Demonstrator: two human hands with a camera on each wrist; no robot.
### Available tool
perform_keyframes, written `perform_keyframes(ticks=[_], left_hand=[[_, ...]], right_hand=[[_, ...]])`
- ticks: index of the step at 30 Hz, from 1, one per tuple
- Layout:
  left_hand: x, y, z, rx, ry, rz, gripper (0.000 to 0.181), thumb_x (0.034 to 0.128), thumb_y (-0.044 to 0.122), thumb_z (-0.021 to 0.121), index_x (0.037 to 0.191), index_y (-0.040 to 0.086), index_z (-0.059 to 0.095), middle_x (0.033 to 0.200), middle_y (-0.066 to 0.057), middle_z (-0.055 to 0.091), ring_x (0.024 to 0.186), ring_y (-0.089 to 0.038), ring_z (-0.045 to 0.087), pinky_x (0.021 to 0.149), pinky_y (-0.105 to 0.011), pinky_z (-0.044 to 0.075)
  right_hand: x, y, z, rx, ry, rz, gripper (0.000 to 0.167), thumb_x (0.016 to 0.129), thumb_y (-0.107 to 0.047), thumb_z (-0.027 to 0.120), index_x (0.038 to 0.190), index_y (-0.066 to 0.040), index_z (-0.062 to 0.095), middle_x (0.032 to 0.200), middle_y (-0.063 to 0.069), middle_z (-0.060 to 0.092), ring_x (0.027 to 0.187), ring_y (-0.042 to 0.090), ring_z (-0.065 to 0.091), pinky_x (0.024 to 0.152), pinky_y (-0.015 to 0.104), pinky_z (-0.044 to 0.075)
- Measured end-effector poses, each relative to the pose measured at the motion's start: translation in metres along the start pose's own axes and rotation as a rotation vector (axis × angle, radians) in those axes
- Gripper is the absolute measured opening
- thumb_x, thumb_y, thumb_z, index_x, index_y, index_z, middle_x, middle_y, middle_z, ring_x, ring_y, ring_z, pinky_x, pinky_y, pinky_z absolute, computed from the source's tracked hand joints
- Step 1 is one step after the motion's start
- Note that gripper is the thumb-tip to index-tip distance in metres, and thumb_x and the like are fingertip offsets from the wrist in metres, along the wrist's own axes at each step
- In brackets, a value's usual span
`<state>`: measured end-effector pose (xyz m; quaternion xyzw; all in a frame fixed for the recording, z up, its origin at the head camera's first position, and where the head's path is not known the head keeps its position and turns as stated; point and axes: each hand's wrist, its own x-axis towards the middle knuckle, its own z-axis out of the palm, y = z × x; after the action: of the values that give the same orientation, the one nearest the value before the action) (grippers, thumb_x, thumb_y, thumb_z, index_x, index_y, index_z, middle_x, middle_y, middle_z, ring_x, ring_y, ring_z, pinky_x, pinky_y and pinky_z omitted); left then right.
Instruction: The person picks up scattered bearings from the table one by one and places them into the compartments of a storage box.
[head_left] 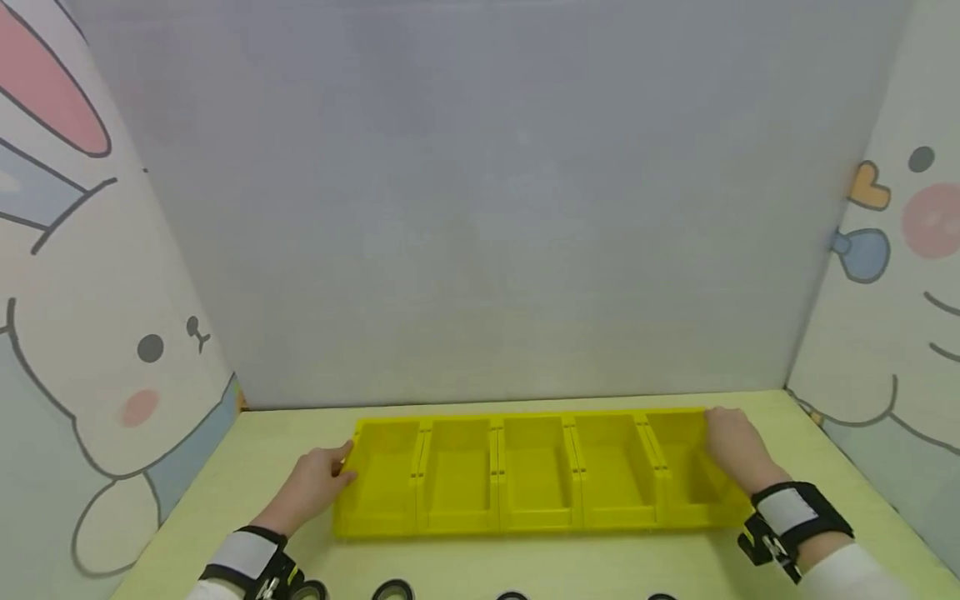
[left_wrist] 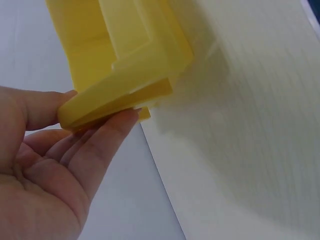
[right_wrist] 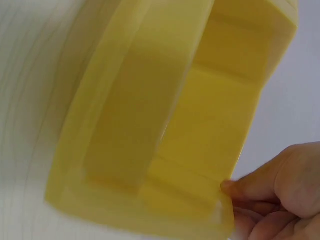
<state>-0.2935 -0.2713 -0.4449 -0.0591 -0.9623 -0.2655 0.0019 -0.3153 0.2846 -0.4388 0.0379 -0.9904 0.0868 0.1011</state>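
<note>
A row of several joined yellow bins [head_left: 536,475] spans the space between both hands, near the back of the table. My left hand [head_left: 313,487] pinches the row's left end; in the left wrist view, the thumb lies on one side of the bin's rim [left_wrist: 115,95] and the fingers on the other. At the opposite end my right hand [head_left: 738,450] grips the right side wall. The right wrist view shows thumb and fingers about the edge of the end bin [right_wrist: 210,125]. No contents show in the bins.
Several dark-rimmed rings, possibly tape rolls [head_left: 393,590], lie along the table's front, cut off by the frame. Behind the bins rises a plain grey panel [head_left: 480,208]. Panels with cartoon animals stand at the left [head_left: 90,375] and right [head_left: 900,333].
</note>
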Motion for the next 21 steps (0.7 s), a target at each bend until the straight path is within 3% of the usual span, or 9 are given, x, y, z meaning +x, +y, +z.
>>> perform_keyframes(ticks=[2,5,8,12,16,20,21], left_hand=[[0.001,0.002,0.001,0.001,-0.002,0.007,0.052,0.0882,0.007,0.064,0.133,-0.01,0.043,0.078,-0.011,0.058,0.054,-0.012,0.035,0.047,-0.02,0.03],[0.001,0.004,0.001,0.004,-0.005,-0.007,0.052,0.0878,0.009,0.065,0.133,-0.009,0.044,0.07,-0.007,0.053,0.052,-0.012,0.032,0.046,-0.02,0.028],[0.0,0.005,-0.002,0.007,-0.008,-0.005,0.052,0.0879,0.009,0.064,0.132,-0.009,0.044,0.08,-0.015,0.061,0.055,-0.013,0.036,0.047,-0.021,0.031],[-0.001,0.004,-0.004,0.007,-0.014,-0.012,0.052,0.0881,0.009,0.064,0.132,-0.009,0.044,0.101,-0.024,0.064,0.058,-0.014,0.042,0.049,-0.022,0.034],[-0.002,0.004,-0.003,0.006,-0.016,-0.023,0.052,0.0886,0.009,0.064,0.133,-0.009,0.043,0.098,-0.022,0.064,0.059,-0.014,0.042,0.05,-0.022,0.034],[-0.002,0.005,-0.003,-0.003,-0.005,-0.027,0.052,0.0889,0.009,0.063,0.134,-0.008,0.043,0.073,-0.011,0.056,0.055,-0.013,0.037,0.047,-0.02,0.031],[-0.002,0.005,-0.003,-0.006,0.0,-0.03,0.052,0.0888,0.009,0.063,0.134,-0.008,0.043,0.068,-0.006,0.05,0.053,-0.012,0.034,0.046,-0.02,0.029]], right_hand=[[-0.003,0.007,-0.005,-0.014,-0.017,-0.052,0.013,0.084,0.01,0.053,0.093,0.014,0.061,0.071,0.015,0.057,0.062,0.024,0.051,0.055,0.033,0.046],[-0.01,0.01,-0.017,-0.022,-0.027,-0.098,0.034,0.087,-0.004,0.061,0.112,0.018,0.055,0.101,0.032,0.061,0.089,0.042,0.06,0.077,0.049,0.053],[-0.023,0.007,-0.032,-0.009,0.007,-0.134,0.063,0.089,-0.025,0.064,0.131,0.016,0.042,0.132,0.041,0.04,0.117,0.056,0.041,0.095,0.064,0.038],[-0.051,-0.005,-0.048,0.039,0.044,-0.206,0.084,0.09,-0.048,0.059,0.147,0.002,0.024,0.147,0.034,0.021,0.129,0.056,0.025,0.098,0.07,0.03],[-0.1,-0.021,-0.038,0.117,0.014,-0.305,0.085,0.087,-0.055,0.057,0.152,-0.016,0.017,0.156,0.019,0.009,0.141,0.043,0.01,0.092,0.072,0.034],[-0.142,-0.027,0.002,0.207,0.008,-0.436,0.079,0.084,-0.049,0.065,0.149,-0.024,0.028,0.157,0.01,0.015,0.142,0.005,-0.012,0.081,0.069,0.044],[-0.149,-0.028,0.017,0.214,0.042,-0.481,0.077,0.083,-0.049,0.066,0.147,-0.024,0.032,0.155,0.01,0.021,0.14,-0.002,-0.012,0.088,0.063,0.045]])
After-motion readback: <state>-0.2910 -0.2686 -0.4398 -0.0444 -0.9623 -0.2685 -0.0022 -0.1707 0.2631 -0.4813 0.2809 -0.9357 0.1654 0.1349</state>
